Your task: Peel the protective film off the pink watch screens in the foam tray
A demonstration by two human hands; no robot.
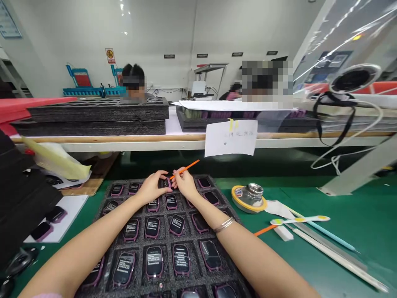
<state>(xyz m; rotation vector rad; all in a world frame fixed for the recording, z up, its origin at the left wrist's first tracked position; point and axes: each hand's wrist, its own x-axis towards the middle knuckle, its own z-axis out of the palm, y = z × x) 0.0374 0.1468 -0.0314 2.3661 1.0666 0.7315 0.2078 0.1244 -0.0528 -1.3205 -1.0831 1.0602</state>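
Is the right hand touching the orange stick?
Touching. The head view shows the right hand pinching the orange stick, whose far end pokes out past it.

Single head-worn view, facing forward and down over my forearms [108, 231]: fingers [160, 174] near the centre, foam tray [139, 267] close by towards six o'clock, worktop [310, 269] at four, far wall [161, 29] at twelve.
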